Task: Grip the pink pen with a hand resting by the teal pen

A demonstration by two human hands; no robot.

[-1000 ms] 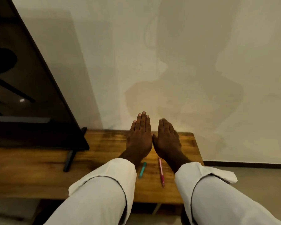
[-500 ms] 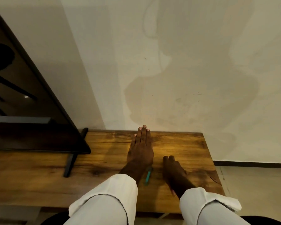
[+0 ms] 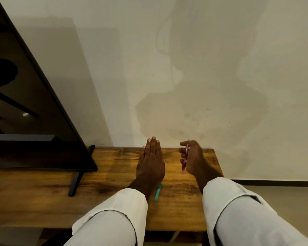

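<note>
Since the frame half a second earlier, my right hand [image 3: 194,158] has risen from the wooden plank counter [image 3: 114,189] and now pinches the slim pink plastic pen [image 3: 185,160] between curled fingers and thumb, whereas it lay low and near-flat before; my left hand [image 3: 150,164] remains where it was. Left hand: fingers straight and together, palm down over the counter, holding nothing. Pink pen: lifted clear of the wood, long axis running roughly away from me toward the pale plaster wall [image 3: 203,86], lower tip pointing back at me. Short teal plastic cap or marker [image 3: 158,192]: lies on the counter just beside my left wrist, partly under it, between both white sleeves, its long axis near-parallel to the pen; the left hand is the nearer. Black flat television screen [image 3: 34,112] on a slanted stand leg [image 3: 76,181] occupies the counter's left part, well apart from both hands. I see nothing between pen and teal piece.
</note>
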